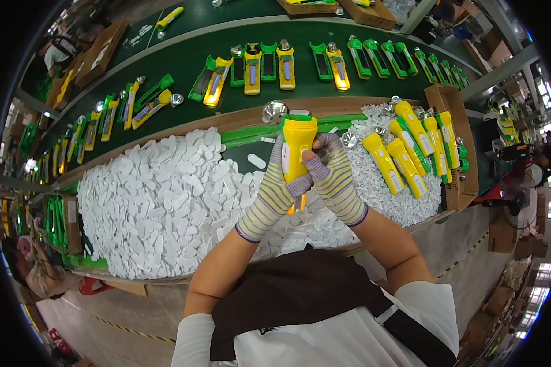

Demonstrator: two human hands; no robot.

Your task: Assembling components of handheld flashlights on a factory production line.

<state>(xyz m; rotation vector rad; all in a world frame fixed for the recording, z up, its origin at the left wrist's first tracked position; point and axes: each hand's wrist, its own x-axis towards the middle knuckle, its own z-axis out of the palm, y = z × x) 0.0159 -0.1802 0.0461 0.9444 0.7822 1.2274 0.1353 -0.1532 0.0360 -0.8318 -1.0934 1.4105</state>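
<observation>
A yellow flashlight body [298, 140] with a green rim stands upright in front of me, wide end up, its lower end glowing orange. My left hand [275, 177], in a striped fingerless glove, is wrapped round its left side and lower part. My right hand [333, 165], gloved alike, presses on its right side with bent fingers. Just behind the body lies a silver reflector cup [275, 111]. Below and to the left of my hands spreads a heap of white oval plastic pieces [165, 202].
To the right, several yellow-green flashlights [404, 156] lie on a pile of small white parts [373, 134] beside a cardboard box [453, 147]. Beyond the wooden ledge, a green conveyor belt [190, 58] carries rows of opened flashlight halves [252, 68]. Another person [37, 263] sits at far left.
</observation>
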